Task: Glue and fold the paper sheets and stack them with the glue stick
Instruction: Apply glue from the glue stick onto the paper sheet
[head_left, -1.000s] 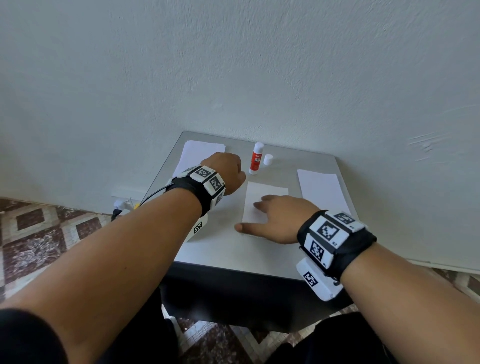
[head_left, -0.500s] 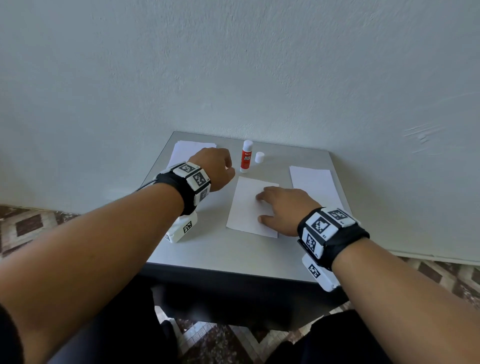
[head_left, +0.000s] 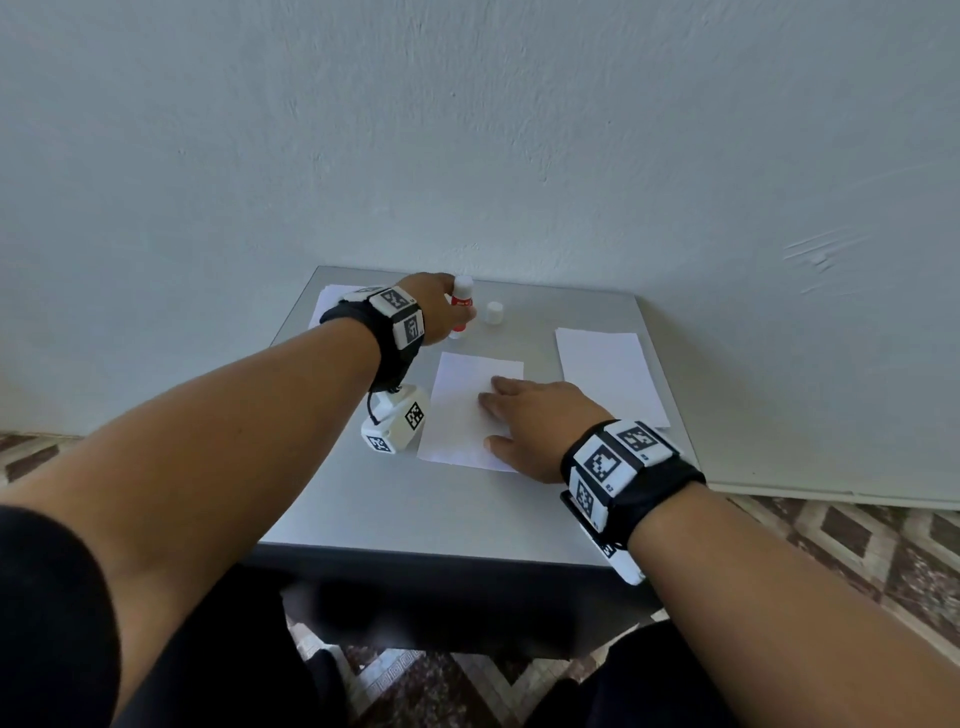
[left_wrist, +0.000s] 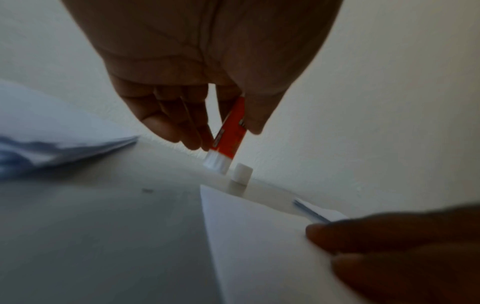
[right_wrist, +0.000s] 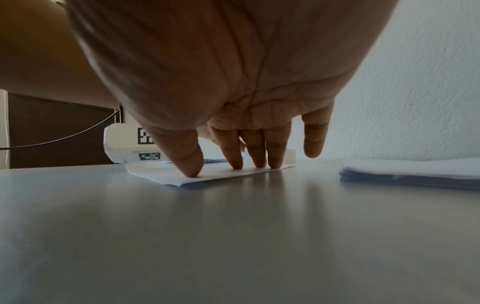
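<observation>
Your left hand (head_left: 436, 312) pinches the glue stick (head_left: 461, 310) between thumb and fingers at the back of the table (head_left: 395, 499); its base looks just clear of the surface, though the wrist view is blurred. Your right hand (head_left: 535, 421) lies flat, fingers spread, pressing the middle sheet (head_left: 457, 410) down. You're at the gluing step: the cap (head_left: 494, 313) stands off beside the stick (no uncapping needed), so next bring the stick over and run it along the sheet while the right hand steadies it. The red label's print is too small to read.
</observation>
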